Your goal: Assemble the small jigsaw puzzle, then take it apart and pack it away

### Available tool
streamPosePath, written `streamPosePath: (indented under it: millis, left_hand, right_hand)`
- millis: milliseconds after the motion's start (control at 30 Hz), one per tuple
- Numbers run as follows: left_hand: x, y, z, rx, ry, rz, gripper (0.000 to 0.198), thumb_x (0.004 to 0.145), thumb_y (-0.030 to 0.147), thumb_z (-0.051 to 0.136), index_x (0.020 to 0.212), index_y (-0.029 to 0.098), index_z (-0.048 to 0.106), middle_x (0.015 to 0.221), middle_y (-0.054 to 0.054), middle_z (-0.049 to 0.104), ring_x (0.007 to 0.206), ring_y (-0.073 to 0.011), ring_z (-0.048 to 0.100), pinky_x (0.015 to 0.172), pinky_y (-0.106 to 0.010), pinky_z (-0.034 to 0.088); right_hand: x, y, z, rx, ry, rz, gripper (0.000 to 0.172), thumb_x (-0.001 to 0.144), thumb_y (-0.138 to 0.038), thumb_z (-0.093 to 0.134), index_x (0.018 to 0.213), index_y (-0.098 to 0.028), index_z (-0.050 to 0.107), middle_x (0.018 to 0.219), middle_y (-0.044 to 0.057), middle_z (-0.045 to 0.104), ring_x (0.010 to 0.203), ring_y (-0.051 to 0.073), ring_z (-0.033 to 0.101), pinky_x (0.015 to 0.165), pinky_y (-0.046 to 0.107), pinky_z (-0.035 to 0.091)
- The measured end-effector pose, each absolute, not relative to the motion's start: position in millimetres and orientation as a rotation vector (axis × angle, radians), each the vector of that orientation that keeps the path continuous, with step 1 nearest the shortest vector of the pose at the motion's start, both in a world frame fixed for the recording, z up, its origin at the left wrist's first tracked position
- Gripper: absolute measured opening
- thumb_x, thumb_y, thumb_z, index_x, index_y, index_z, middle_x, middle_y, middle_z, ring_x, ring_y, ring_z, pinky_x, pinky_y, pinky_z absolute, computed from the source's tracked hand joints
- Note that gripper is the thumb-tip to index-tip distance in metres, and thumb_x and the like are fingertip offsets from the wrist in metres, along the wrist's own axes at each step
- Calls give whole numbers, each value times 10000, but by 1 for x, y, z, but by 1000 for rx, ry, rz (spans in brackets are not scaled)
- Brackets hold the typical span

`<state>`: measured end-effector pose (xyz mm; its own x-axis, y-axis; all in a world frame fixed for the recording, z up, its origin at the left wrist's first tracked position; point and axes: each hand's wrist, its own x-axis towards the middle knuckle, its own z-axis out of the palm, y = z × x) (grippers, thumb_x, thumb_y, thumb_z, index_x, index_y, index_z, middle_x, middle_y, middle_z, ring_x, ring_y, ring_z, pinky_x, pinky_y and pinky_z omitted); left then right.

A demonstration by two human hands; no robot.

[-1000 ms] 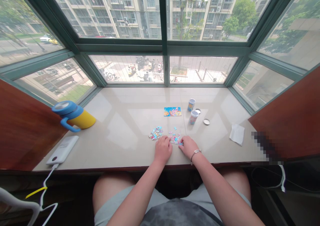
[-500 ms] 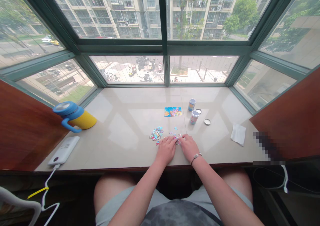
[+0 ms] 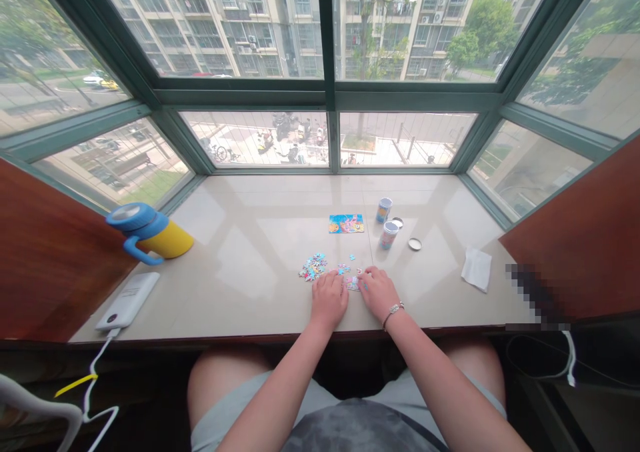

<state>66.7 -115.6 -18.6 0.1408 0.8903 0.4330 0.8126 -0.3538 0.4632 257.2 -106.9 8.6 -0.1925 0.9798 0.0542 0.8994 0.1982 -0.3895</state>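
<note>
Small jigsaw pieces [image 3: 353, 283] are lying near the front edge of the stone window sill [image 3: 250, 285], in a loose patch between the two hands, with a larger heap [image 3: 313, 267] just to the left. They look like thin, light card, so they are likely to slide at a nudge and to bend if forced; the edges, between fingertip and thumb, seem the best place to take hold. The left hand [image 3: 329, 299] and right hand [image 3: 379, 293] are resting palm down, fingers gently curled and reaching toward each other, almost meeting over the patch. The fingers are covering the pieces, so I cannot tell whether either hand is pinching one. The left forearm [image 3: 285, 385] and right forearm [image 3: 437, 379] are angling inward from the front edge, and a bracelet [image 3: 393, 310] is circling the right wrist. Toward the back, a picture card [image 3: 347, 223] is lying beside two small tins [image 3: 389, 235].
</note>
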Motion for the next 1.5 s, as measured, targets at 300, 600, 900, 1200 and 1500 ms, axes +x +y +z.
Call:
streamPosePath:
  millis: [300, 600, 900, 1200, 1500]
  left_hand:
    - [66, -118, -7, 2296, 1755, 866, 204, 906, 173, 580, 1053, 255, 695, 1215, -102, 670, 1204, -307, 573, 1032, -493, 419]
    - [69, -119, 0, 2302, 1789, 748, 210, 907, 276, 631, 1112, 261, 672, 1248, -99, 648, 1202, -306, 557, 1024, -470, 398]
    - [67, -118, 0, 2301, 1740, 738, 163, 917, 296, 627, 1069, 249, 660, 1216, -94, 648, 1175, -303, 552, 1005, -467, 390]
    - [67, -117, -4, 2285, 1744, 768, 144, 908, 298, 635, 1039, 241, 656, 1208, -93, 641, 1175, -294, 547, 1022, -455, 391]
    - [67, -117, -2, 2288, 1748, 753, 119, 916, 293, 621, 1022, 246, 649, 1154, -84, 643, 1155, -284, 548, 1018, -447, 383]
  right_hand:
    - [266, -77, 13, -1653, -2357, 500, 738, 822, -441, 800, 1464, -256, 488, 1409, 118, 578, 1326, 287, 487, 1101, 427, 354]
    - [266, -57, 12, -1680, -2389, 602, 855, 722, -480, 863, 1463, -267, 492, 1358, 116, 556, 1265, 295, 504, 1072, 414, 373]
    - [262, -41, 14, -1729, -2406, 677, 973, 612, -495, 897, 1461, -259, 486, 1311, 127, 552, 1231, 325, 507, 1028, 436, 397]
    - [262, -41, 9, -1610, -2378, 785, 636, 628, -386, 918, 1196, -256, 663, 1194, 66, 571, 1034, 217, 607, 922, 317, 455]
    - [266, -37, 13, -1619, -2257, 862, 159, 818, -155, 757, 961, -210, 714, 1082, 51, 653, 899, 150, 656, 838, 258, 477]
